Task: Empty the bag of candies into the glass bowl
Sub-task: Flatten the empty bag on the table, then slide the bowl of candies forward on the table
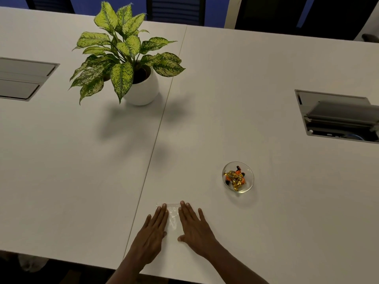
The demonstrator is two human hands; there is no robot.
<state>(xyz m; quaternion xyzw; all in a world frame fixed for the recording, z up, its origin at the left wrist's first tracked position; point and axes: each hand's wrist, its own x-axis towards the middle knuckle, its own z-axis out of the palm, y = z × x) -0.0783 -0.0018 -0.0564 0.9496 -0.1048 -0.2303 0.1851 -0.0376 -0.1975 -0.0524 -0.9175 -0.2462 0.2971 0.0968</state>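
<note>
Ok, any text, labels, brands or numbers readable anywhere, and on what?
None readable.
Candies in the bowl: gold and orange wrappers, any print too small to read.
Bag: clear, flat under both hands, no print visible.
Plant pot: plain white, no label.

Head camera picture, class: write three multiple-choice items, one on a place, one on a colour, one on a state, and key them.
1. The glass bowl sits where, relative to the hands?
A. ahead and to the right
B. to the left
C. under them

2. The plant pot is:
A. black
B. white
C. red

3. The clear bag is:
A. bulging full
B. hanging in the air
C. flat on the table

Key: 1 A, bowl lies beyond the right hand; 2 B, pot looks white; 3 C, candies fill the bowl, left hand presses the bag's edge.
</note>
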